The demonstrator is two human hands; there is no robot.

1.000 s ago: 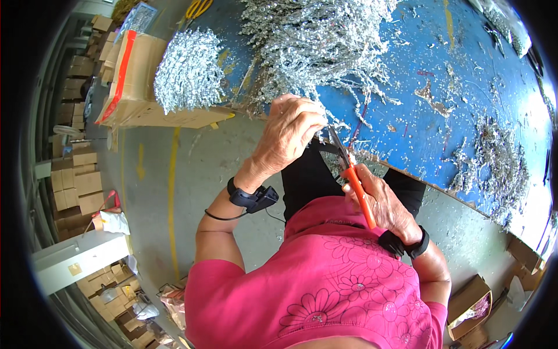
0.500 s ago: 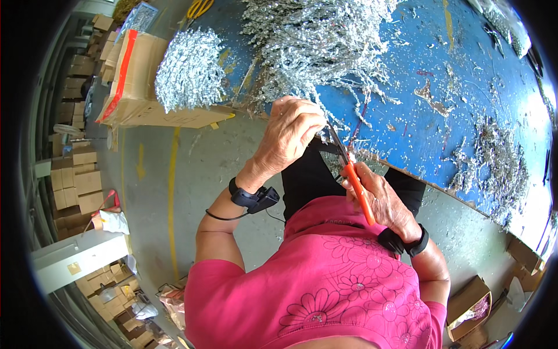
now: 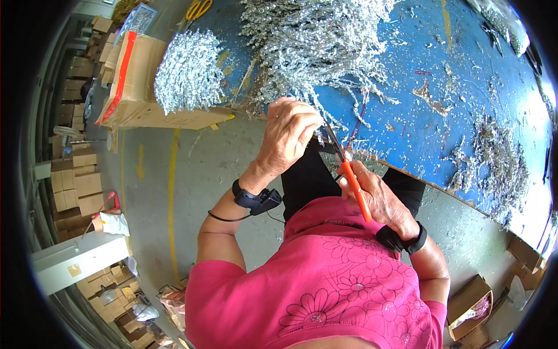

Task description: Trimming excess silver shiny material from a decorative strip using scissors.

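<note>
My right hand (image 3: 375,195) grips orange-handled scissors (image 3: 356,187), their dark blades pointing up and left. The blade tips are beside my left hand (image 3: 289,132), whose fingers are closed at the table's near edge. A silver glittery strand (image 3: 321,107) runs from the heap to those fingers, and they seem pinched on it; the exact grip is hidden under the hand. Beyond my hands lies a big tangled heap of silver glittery sprays (image 3: 314,49). To its left, a neater bundle of silver sprays (image 3: 190,71) rests over a cardboard box's edge.
The blue table (image 3: 401,128) is strewn with silver scraps, with a scrap pile (image 3: 494,157) at right. Yellow-handled scissors (image 3: 199,10) lie at far left, near the cardboard box (image 3: 139,75). Stacked cartons (image 3: 75,186) line the left side; an open carton (image 3: 469,308) sits lower right.
Both hands have shifted very slightly; the orange scissors moved a little to the left, nearer my left hand. The heap and bundle look the same.
</note>
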